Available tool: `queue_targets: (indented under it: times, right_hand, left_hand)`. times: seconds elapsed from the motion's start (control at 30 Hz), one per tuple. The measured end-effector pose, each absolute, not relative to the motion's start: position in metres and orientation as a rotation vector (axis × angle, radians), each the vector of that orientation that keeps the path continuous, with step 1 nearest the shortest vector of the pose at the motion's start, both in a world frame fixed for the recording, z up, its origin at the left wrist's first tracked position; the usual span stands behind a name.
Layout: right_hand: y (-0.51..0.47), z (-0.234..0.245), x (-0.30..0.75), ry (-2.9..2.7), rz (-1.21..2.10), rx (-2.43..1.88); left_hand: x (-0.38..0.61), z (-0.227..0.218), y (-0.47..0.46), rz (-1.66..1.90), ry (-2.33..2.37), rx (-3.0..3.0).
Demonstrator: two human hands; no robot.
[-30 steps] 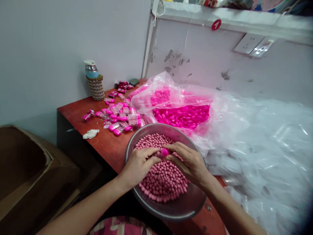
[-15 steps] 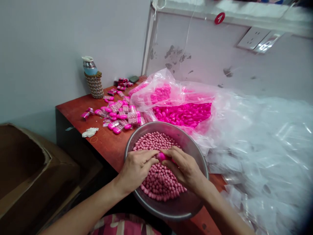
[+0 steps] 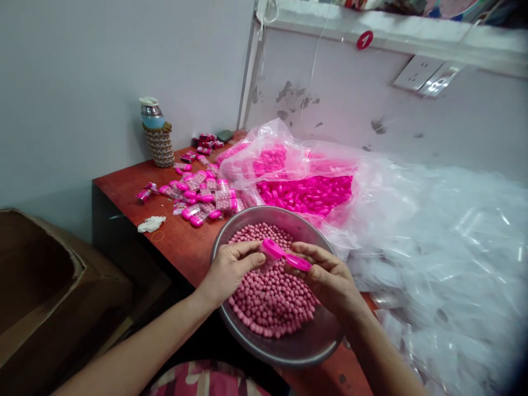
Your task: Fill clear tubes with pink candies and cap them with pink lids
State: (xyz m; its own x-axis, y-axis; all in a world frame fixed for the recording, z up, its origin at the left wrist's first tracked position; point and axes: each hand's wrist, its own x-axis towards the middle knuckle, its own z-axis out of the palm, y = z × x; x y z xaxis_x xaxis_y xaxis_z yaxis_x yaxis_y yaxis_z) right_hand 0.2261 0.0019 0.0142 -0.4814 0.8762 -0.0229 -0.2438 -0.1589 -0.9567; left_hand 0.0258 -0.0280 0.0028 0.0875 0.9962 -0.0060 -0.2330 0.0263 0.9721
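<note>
Over a metal bowl (image 3: pixel 330 335) of pink round candies (image 3: pixel 272 308), my left hand (image 3: pixel 233 269) pinches a small clear plastic bottle (image 3: pixel 269 262) between thumb and fingers. On the bottle sits a bright pink flip-top cap (image 3: pixel 273 248), its lid hinged open to the right. My right hand (image 3: pixel 332 278) has its thumb and fingers around that open lid (image 3: pixel 298 263). How full the bottle is, I cannot tell. The candies lie below both hands.
Filled pink-capped bottles (image 3: pixel 200 192) are piled on the red table (image 3: pixel 124 170). Behind the bowl, a plastic bag (image 3: pixel 272 132) holds loose pink caps (image 3: pixel 309 192). Clear bags (image 3: pixel 449 242) spread right. A flask (image 3: pixel 152 115) stands at the back; a cardboard box (image 3: pixel 103 291) is left.
The pink cap, held closely between both hands before, now shows its lid swung open. My right hand has shifted slightly right, and its fingers are more spread. The view has tilted up slightly.
</note>
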Motion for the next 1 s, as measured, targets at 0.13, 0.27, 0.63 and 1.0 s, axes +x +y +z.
queue_targets:
  times: [0.13, 0.27, 0.63, 1.0]
  right_hand:
    - [0.006, 0.015, 0.221, -1.244, 1.788, -0.837]
    - [0.008, 0.021, 0.206, -1.241, 2.115, -0.834]
    - [0.005, 0.011, 0.185, -1.042, 2.226, -0.823]
    - [-0.012, 0.041, 0.245, -1.554, 1.479, -1.168]
  left_hand:
    - [0.027, 0.006, -0.033, 1.195, 1.053, 1.350]
    - [0.027, 0.008, -0.036, 1.230, 1.118, 1.506]
    - [0.026, 0.007, -0.036, 1.217, 1.112, 1.526]
    - [-0.035, 0.081, 0.061, 1.759, 1.631, 1.521]
